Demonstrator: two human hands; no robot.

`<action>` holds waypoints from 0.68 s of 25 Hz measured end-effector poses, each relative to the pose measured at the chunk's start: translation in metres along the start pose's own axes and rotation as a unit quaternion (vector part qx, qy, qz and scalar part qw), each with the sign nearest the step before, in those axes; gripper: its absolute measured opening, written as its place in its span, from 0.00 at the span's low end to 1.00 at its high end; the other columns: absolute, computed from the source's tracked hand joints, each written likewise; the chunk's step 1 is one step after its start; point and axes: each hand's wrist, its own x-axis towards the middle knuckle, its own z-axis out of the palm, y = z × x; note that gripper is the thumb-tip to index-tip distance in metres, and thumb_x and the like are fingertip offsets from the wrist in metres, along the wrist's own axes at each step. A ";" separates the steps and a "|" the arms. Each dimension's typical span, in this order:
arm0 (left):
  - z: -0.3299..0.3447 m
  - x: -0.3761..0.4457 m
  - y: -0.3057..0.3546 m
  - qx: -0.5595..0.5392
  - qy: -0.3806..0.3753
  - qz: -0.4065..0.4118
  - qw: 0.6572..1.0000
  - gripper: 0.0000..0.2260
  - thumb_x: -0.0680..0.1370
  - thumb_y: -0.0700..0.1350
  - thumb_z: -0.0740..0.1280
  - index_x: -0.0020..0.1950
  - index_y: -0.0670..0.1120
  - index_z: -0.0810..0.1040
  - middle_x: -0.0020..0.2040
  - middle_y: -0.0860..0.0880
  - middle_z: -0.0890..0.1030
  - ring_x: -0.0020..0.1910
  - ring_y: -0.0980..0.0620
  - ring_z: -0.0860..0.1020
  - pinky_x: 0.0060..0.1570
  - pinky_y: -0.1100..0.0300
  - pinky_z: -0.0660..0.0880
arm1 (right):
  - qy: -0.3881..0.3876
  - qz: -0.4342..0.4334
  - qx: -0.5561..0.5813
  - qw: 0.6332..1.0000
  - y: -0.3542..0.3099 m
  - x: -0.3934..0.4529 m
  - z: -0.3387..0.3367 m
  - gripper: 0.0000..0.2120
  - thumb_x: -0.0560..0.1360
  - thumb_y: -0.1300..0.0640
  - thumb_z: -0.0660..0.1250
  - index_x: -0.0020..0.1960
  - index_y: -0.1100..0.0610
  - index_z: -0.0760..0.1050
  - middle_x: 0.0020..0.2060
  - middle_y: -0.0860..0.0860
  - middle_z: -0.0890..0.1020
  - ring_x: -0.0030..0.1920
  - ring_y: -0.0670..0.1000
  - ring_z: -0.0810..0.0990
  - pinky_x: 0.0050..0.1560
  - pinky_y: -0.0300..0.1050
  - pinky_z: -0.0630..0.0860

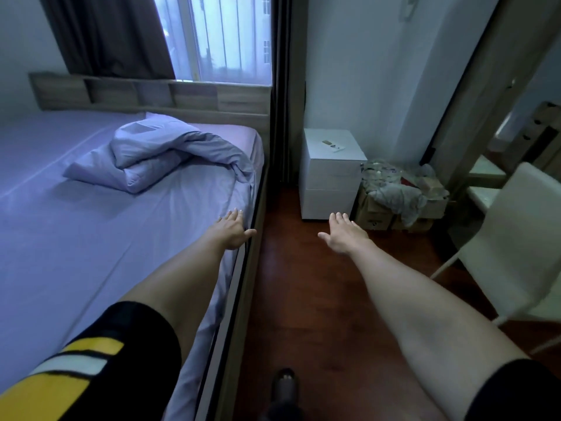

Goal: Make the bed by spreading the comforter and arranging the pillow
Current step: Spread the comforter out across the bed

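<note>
Soft matt lilac cloth on comforter [170, 153] and bed sheet [91, 226]; pale grained wood headboard [151, 94]; glossy reddish wood floor [318, 284]; smooth white drawer cabinet [329, 177]; cardboard boxes [376, 215].

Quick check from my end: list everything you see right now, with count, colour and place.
comforter: one, lilac, bunched near the bed's head, right side
bed sheet: one, lilac, covers the mattress
headboard: one, pale wood with cubbies, under the window
curtain: one, dark brown, left of the window
drawer unit: one, white, against the far wall
cardboard boxes: several, brown, cluttered, right of the drawers
chair: one, white, far right
floor: reddish-brown wood
left hand: open, at the mattress edge
right hand: open, above the floor
</note>
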 end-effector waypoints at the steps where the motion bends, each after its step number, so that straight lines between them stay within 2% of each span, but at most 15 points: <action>1: -0.005 0.022 -0.004 -0.002 -0.002 -0.007 1.000 0.35 0.81 0.60 0.51 0.79 0.39 0.45 0.80 0.43 0.46 0.79 0.47 0.46 0.77 0.50 0.48 | -0.002 -0.009 -0.001 1.000 -0.001 0.028 -0.004 0.36 0.81 0.41 0.52 0.78 0.62 0.45 0.78 0.57 0.49 0.78 0.54 0.46 0.77 0.50 0.49; 8: -0.070 0.180 -0.046 -0.017 -0.002 -0.063 0.998 0.34 0.82 0.59 0.51 0.79 0.39 0.44 0.80 0.43 0.45 0.79 0.47 0.45 0.77 0.50 0.47 | -0.002 -0.064 0.015 0.998 -0.030 0.223 -0.050 0.34 0.82 0.43 0.52 0.78 0.62 0.45 0.78 0.56 0.49 0.78 0.53 0.46 0.77 0.49 0.48; 17: -0.101 0.346 -0.107 -0.034 -0.003 -0.158 0.987 0.35 0.81 0.60 0.51 0.79 0.40 0.44 0.80 0.44 0.44 0.79 0.47 0.45 0.77 0.50 0.47 | -0.017 -0.148 -0.030 0.988 -0.065 0.448 -0.079 0.34 0.82 0.43 0.52 0.78 0.62 0.45 0.78 0.58 0.49 0.78 0.55 0.47 0.77 0.51 0.50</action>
